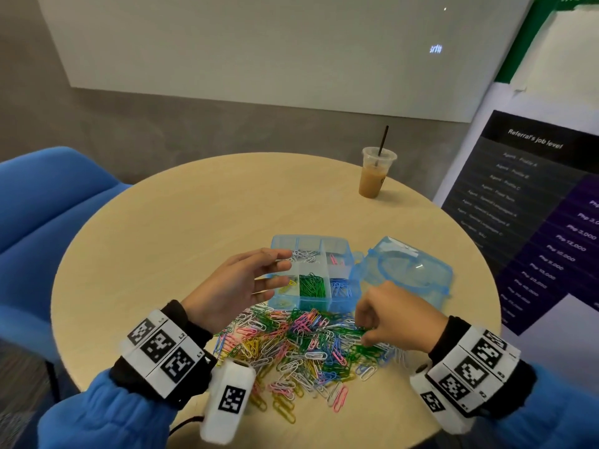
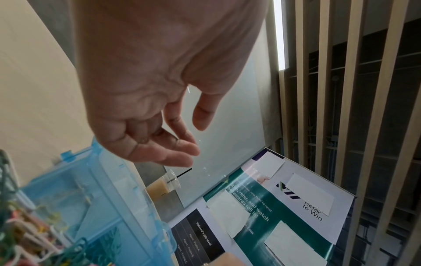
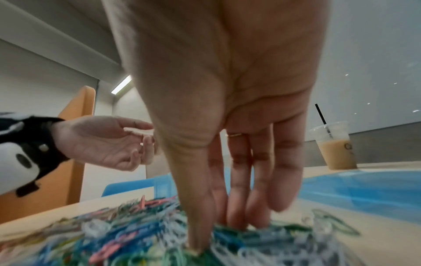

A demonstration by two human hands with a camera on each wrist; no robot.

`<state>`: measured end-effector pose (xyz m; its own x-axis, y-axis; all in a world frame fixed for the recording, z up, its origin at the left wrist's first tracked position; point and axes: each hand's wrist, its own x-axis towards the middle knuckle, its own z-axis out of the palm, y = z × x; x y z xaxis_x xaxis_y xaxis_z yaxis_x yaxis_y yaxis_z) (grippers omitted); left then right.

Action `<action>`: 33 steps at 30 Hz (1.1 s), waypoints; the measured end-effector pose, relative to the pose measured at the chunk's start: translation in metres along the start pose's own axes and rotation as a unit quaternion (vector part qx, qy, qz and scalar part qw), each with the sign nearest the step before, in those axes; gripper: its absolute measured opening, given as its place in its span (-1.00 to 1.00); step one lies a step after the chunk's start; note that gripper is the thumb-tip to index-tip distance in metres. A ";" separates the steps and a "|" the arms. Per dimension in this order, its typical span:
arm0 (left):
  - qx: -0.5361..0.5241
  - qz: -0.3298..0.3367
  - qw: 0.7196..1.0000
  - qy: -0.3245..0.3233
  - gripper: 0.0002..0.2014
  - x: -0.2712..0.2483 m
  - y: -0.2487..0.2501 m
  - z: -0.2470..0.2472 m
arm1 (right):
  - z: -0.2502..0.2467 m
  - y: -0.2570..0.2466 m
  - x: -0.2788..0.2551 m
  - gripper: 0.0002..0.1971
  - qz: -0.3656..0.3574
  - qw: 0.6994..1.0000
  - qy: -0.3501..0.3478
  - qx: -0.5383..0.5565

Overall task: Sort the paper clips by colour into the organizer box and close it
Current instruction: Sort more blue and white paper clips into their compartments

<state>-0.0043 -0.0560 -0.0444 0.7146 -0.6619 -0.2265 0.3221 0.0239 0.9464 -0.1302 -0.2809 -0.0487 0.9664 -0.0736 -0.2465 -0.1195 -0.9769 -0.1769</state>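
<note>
The blue organizer box (image 1: 301,303) stands open on the round table (image 1: 194,205), its lid (image 1: 405,270) folded out to the right. Its compartments hold white clips (image 1: 304,256), green clips (image 1: 311,285), blue clips (image 1: 340,286), a few pink ones (image 1: 334,259) and yellow ones (image 1: 290,283). A mixed pile of paper clips (image 1: 291,348) lies in front of the box. My left hand (image 1: 278,268) (image 2: 196,140) hovers over the box's left side, fingers spread and holding nothing. My right hand (image 1: 364,332) (image 3: 218,235) digs into the pile's right side, thumb and fingers pinching green clips (image 3: 262,232).
An iced coffee cup (image 1: 376,176) with a black straw stands at the table's far right edge. A blue chair (image 1: 48,205) is on the left. A printed banner (image 1: 534,205) leans to the right of the table.
</note>
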 end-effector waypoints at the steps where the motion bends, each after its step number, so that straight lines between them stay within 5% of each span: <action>1: 0.002 -0.002 1.000 -0.001 -0.73 0.000 0.000 0.001 | 0.002 0.000 0.001 -0.77 -0.001 1.000 0.002 -0.002; 12: -0.009 -0.022 1.000 0.005 -0.74 -0.002 -0.006 0.013 | -0.008 0.010 0.008 -0.85 -0.026 0.993 0.011 0.114; 21: -0.125 -0.069 0.988 0.054 -0.68 0.001 -0.026 0.044 | -0.041 -0.013 0.003 -0.86 -0.072 0.967 0.079 0.233; 25: -0.239 -0.105 0.965 0.013 -0.54 -0.005 -0.023 0.051 | -0.042 -0.037 0.008 -0.88 -0.116 0.958 0.118 0.233; 30: -0.426 -0.113 0.896 -0.050 -0.46 -0.013 -0.018 0.056 | -0.034 -0.061 0.017 -0.90 -0.126 0.961 0.129 0.207; 33: -0.426 -0.115 0.896 -0.047 -0.46 -0.012 -0.017 0.051 | -0.035 -0.063 0.020 -0.91 -0.124 0.962 0.129 0.208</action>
<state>-0.0504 -0.0869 -0.0458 0.5262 -0.7816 -0.3349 0.8399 0.4163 0.3482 -0.0957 -0.2278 -0.0095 0.9948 0.0515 0.0877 0.0929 -0.8107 -0.5781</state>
